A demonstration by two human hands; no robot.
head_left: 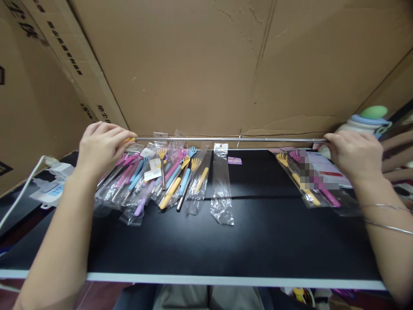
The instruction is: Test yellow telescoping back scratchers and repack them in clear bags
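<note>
Stretched level between both hands is a long, thin metal rod, an extended telescopic back scratcher (226, 139). My left hand (101, 142) is closed around its left end, where a bit of yellow shows at the fingertips. The right end disappears into my closed right hand (355, 153). Below the rod lies a flat clear plastic sleeve (222, 189). Beside my left hand, a pile of back scratchers (151, 176) in pink, blue, yellow and purple lies in clear bags. Near my right hand are a yellow bagged scratcher (298, 181) and a magenta scratcher (329, 196).
A black table (226, 249) with a pale front edge stands before me, backed by tall cardboard (193, 73). A white power strip (48, 193) with a cable sits at left. A green-lidded bottle (364, 122) stands at back right. A small purple card (234, 160) lies near the back edge.
</note>
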